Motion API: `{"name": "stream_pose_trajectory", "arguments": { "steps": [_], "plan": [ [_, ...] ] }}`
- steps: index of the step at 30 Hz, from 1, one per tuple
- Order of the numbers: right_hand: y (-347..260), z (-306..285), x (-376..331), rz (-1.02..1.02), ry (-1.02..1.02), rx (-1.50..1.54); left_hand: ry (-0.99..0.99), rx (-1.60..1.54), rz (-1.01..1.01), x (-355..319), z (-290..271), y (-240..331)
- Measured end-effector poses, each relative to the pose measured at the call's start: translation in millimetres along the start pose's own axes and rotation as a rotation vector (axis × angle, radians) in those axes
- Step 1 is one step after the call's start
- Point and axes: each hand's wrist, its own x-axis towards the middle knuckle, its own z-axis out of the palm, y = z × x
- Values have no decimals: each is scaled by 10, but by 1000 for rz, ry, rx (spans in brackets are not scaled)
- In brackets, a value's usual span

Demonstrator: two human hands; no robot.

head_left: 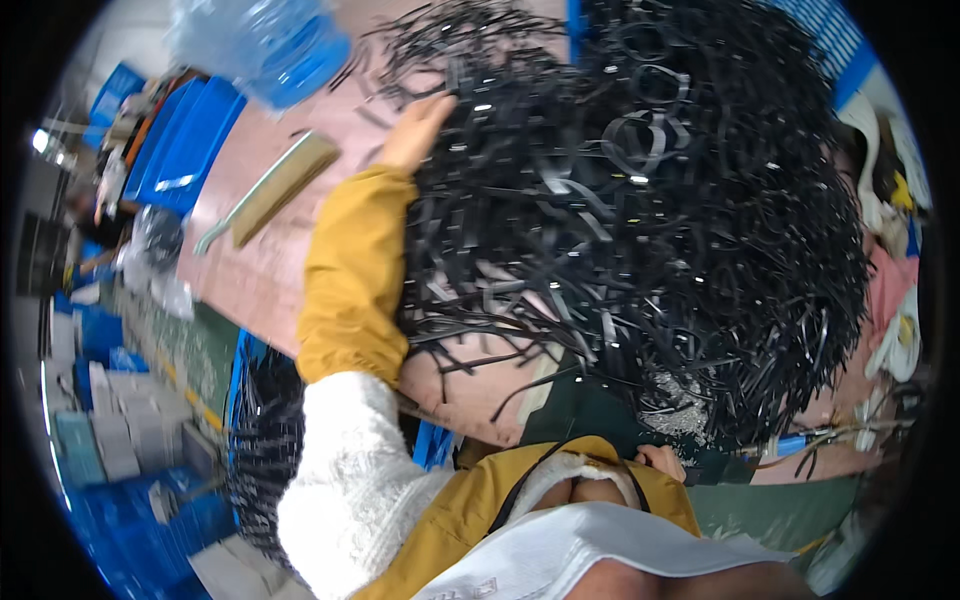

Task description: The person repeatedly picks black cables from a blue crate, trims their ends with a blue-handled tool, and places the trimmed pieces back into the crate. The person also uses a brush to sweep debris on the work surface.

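A large tangled heap of thin black strips (620, 200), some bent into loops, covers much of the pink tabletop (260, 260). My left hand (420, 130) reaches out to the heap's far left side, fingers stretched along its edge. A mustard sleeve cover wraps that forearm. Close to my body at the table's near edge, my right hand (662, 460) shows only in part, and its fingers are hard to make out. Small pale bits (682, 405) lie beside it at the front of the heap. Left of my left forearm rests a brush (280, 190) with a pale green handle.
A blue translucent plastic container (290, 60) stands at the far left of the table. Blue bins (185, 140) are beyond the left edge. Below the table, more black strips (265, 430) fill a blue-edged container. A blue crate (850, 60) borders the heap at far right.
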Motion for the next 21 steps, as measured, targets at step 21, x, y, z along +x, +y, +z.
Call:
{"name": "stream_pose_trajectory", "arguments": {
  "steps": [21],
  "plan": [
    [-131,-57,40,-70,26,109,390,1162,-660,-2530,-2978,-1287]
  ]
}}
